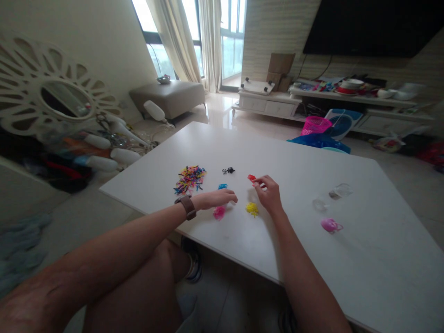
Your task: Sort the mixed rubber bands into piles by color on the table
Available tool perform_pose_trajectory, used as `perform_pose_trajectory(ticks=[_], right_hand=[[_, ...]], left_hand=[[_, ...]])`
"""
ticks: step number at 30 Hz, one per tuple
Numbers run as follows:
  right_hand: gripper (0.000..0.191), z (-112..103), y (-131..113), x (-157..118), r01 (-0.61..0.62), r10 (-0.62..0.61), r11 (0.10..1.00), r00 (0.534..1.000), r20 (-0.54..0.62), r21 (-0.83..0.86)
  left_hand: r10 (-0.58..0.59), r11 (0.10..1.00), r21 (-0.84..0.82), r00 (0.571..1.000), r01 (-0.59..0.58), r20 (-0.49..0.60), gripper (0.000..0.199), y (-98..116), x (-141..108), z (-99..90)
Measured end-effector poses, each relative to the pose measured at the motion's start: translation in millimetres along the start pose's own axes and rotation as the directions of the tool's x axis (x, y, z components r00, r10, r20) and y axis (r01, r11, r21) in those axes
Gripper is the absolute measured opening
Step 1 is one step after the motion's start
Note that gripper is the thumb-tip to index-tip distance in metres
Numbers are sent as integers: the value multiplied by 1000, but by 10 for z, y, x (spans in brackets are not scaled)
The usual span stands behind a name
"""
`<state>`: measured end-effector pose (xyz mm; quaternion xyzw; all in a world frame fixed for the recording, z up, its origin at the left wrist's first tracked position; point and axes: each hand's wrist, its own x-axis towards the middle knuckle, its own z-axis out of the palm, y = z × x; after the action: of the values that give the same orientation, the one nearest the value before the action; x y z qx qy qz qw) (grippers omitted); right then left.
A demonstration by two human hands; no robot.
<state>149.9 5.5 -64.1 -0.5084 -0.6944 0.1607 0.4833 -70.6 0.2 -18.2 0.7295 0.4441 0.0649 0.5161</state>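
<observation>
Small coloured pieces lie in groups on the white table (194,240). At the left is a mixed multicoloured pile (190,179); a black group (229,170) lies farther back. My left hand (219,199) hovers between the blue group (222,186) and the pink group (219,212), fingers together and pointing right; whether it pinches anything is too small to tell. My right hand (268,188) has its thumb and fingertips closed at the red group (251,178), on something I cannot make out. Nearer to me, between the hands, sits the yellow group (252,209).
On the table's right side are a clear jar (341,191) lying on its side, a transparent round lid (319,205) and a pink cup-like object (331,225). Beyond the far edge stand a bright pink basket (316,125) and a blue plastic item (312,140).
</observation>
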Motion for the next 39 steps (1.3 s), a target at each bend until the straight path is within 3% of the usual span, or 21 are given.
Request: perform_pose_trajectory(ticks=[5, 9, 13, 17, 20, 24, 29, 31, 35, 39], right_hand=[[16, 5, 54, 12, -15, 13, 999, 999, -52, -33], [17, 7, 152, 3, -193, 175, 974, 974, -146, -116], [18, 35, 235, -32, -297, 295, 923, 954, -48, -245], [23, 80, 285, -56, -252, 278, 920, 959, 48, -300], [21, 90, 301, -55, -224, 246, 927, 968, 38, -301], [16, 78, 286, -48, -252, 272, 931, 961, 42, -264], [18, 72, 254, -45, -259, 275, 937, 961, 38, -234], [18, 70, 241, -42, -259, 272, 939, 962, 24, -228], [17, 65, 215, -34, -257, 271, 941, 962, 32, -222], [22, 61, 203, -26, -227, 226, 944, 974, -35, -241]], left_hand=[[24, 997, 77, 1000, -25, 5, 34, -11, 59, -15], [51, 941, 336, 998, -37, -31, 29, -8, 37, -160], [-34, 859, 509, 998, 57, -55, 24, 22, -91, -295], [-125, 797, 586, 989, 150, -82, 24, 15, -193, -315], [-164, 799, 574, 983, 179, -79, 27, -15, -223, -303], [-179, 867, 465, 983, 178, -43, 32, -69, -249, -312], [-133, 963, 245, 988, 109, 84, 39, -155, -259, -331], [-100, 979, 186, 991, 82, 85, 38, -192, -253, -378], [-52, 992, 108, 994, 62, -93, 29, -293, -290, -643], [-70, 994, 54, 914, 100, -400, 23, -488, -437, -995]])
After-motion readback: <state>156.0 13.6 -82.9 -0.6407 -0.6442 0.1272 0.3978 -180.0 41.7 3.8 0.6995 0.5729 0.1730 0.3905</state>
